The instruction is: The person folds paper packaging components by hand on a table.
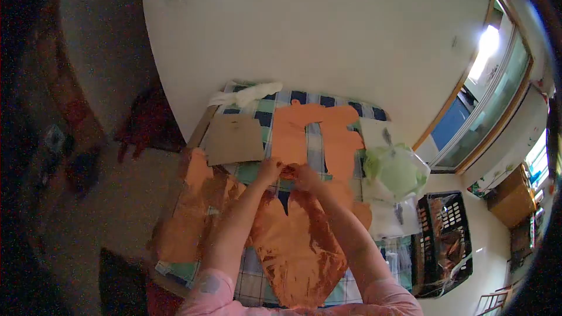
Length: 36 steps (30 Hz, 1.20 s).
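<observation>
My left hand (271,171) and my right hand (305,177) meet over the middle of the bed-like surface. Both are closed, pinching a small crumpled coppery-orange piece (288,171) between them; whether it joins the larger sheet is hard to tell. Below my wrists lies a big shiny coppery-orange sheet (300,246) with a notch at its top. Just beyond my hands are flat orange cut shapes, one on the left (290,134) and one on the right (341,146). A brown cardboard piece (235,140) lies left of them.
More orange sheets (184,234) lie at the left edge of the checked cloth (252,275). A white cloth (249,95) rests at the back. To the right are a pale green plastic bag (398,172), white sheets (386,219) and a black basket (424,246). A wall (316,29) stands behind.
</observation>
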Each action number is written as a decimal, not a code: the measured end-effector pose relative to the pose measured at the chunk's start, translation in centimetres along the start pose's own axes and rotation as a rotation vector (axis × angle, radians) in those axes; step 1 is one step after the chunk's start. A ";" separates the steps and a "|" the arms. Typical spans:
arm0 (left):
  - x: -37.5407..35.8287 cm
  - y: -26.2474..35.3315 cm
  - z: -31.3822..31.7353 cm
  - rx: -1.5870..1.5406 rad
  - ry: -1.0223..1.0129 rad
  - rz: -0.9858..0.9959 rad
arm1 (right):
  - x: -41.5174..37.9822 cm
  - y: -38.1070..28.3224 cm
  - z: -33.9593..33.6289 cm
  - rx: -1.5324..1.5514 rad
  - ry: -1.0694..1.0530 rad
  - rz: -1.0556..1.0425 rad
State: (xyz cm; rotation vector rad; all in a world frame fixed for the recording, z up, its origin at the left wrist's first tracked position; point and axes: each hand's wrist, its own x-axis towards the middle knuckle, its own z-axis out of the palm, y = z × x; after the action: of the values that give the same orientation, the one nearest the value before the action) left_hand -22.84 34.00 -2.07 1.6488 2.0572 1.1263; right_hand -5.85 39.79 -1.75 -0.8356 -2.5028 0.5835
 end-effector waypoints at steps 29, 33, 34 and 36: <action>0.3 -0.9 1.2 -0.075 0.050 0.035 | 1.3 0.4 -0.7 -0.150 -0.078 0.071; 2.7 -4.1 4.2 -0.307 0.076 -0.045 | 2.1 1.9 0.4 0.050 -0.063 0.096; 2.6 -4.4 4.4 -0.261 0.077 -0.008 | 2.3 2.2 0.8 0.039 -0.022 0.114; 1.5 -2.8 2.7 -0.097 0.091 0.110 | 2.6 3.0 1.9 0.014 0.059 0.151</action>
State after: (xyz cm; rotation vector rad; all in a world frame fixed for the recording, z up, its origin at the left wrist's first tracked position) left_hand -23.52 36.29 -5.45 1.7115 1.9511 1.3386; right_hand -7.35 43.09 -4.16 -1.0277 -2.3943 0.6163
